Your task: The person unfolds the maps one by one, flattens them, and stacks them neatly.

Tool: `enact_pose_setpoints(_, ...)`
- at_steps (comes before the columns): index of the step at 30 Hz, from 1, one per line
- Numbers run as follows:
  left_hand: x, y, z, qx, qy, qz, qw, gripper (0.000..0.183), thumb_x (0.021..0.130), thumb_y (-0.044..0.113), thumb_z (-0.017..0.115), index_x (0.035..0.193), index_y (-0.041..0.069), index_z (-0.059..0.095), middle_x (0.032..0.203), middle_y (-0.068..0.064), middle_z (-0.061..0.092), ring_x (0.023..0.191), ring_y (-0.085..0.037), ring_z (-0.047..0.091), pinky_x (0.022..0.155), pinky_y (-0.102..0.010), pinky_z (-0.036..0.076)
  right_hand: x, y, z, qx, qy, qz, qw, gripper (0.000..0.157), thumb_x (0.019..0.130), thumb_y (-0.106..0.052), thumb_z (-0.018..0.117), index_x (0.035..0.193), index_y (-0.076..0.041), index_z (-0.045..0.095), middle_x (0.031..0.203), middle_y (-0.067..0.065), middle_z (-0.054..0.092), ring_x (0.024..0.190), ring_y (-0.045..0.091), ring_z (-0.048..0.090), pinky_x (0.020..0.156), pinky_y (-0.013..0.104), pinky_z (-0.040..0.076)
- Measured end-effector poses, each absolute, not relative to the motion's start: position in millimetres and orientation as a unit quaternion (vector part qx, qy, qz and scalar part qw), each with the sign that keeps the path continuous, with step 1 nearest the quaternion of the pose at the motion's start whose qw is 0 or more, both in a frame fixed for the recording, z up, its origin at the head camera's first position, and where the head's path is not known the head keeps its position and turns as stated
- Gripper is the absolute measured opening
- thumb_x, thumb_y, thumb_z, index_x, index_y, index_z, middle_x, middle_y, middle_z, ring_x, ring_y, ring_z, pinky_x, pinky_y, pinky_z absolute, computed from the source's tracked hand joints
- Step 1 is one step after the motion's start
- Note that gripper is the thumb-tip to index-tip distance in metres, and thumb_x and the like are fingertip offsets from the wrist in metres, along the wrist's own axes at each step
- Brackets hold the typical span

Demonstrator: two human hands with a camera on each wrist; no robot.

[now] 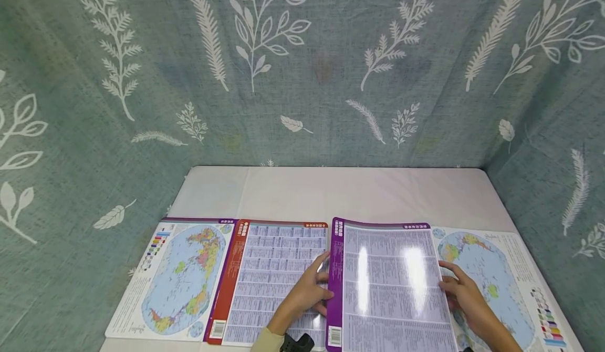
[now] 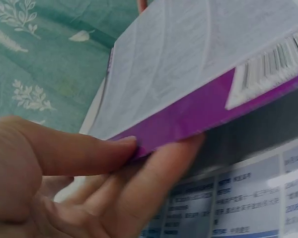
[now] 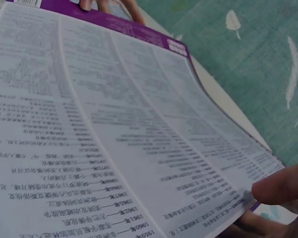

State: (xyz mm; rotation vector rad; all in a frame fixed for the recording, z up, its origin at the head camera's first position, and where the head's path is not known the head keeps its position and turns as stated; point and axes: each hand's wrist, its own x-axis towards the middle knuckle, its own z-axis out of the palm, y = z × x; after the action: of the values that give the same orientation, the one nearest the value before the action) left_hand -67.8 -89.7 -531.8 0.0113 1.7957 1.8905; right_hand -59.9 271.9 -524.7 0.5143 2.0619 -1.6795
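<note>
A glossy purple-bordered chart, printed with columns of small text, is raised between my two hands. My left hand pinches its purple edge, thumb on top and fingers beneath. On the opposite side my right hand grips the chart's plain edge, the thumb over the printed face. The sheet bows slightly in the right wrist view. Under its left side lies a red-bordered chart of text tables, and a world map sheet is partly covered on the right.
Another world map sheet lies at the far left, beside the red-bordered chart. A white cloth covers the table, and its back edge meets a green leaf-patterned curtain that also hangs along both sides.
</note>
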Motion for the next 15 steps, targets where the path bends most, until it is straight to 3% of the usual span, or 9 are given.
enact_pose_setpoints(4, -67, -92, -535, 0.018, 0.632, 0.731, 0.258, 0.099, 0.071, -0.024, 0.054, 0.151, 0.025, 0.021, 0.119, -0.023, 0.059, 0.075, -0.04, 0.066, 0.042, -0.037, 0.053, -58, 276, -526, 0.18, 0.714, -0.637, 0.228, 0.054, 0.1, -0.011, 0.037, 0.149, -0.006, 0.015, 0.107, 0.012, 0.065, 0.088, 0.025, 0.066, 0.07, 0.04, 0.053)
enact_pose_setpoints(9, -69, -96, -537, 0.014, 0.601, 0.758, 0.254, 0.099, 0.071, -0.024, 0.053, 0.15, 0.03, 0.024, 0.122, -0.023, 0.057, 0.076, -0.037, 0.067, 0.04, -0.029, 0.051, -60, 280, -527, 0.184, 0.693, -0.655, 0.239, 0.057, 0.102, -0.016, 0.041, 0.149, 0.001, 0.013, 0.104, 0.006, 0.065, 0.09, 0.021, 0.064, 0.074, 0.038, 0.053)
enact_pose_setpoints(15, -72, -101, -536, 0.024, 0.582, 0.772, 0.255, 0.099, 0.07, -0.024, 0.052, 0.15, 0.029, 0.024, 0.123, -0.024, 0.056, 0.074, -0.033, 0.067, 0.04, -0.028, 0.05, -62, 283, -534, 0.178, 0.711, -0.634, 0.247, 0.054, 0.092, 0.002, 0.047, 0.14, 0.015, 0.025, 0.108, 0.011, 0.065, 0.09, 0.02, 0.064, 0.072, 0.037, 0.053)
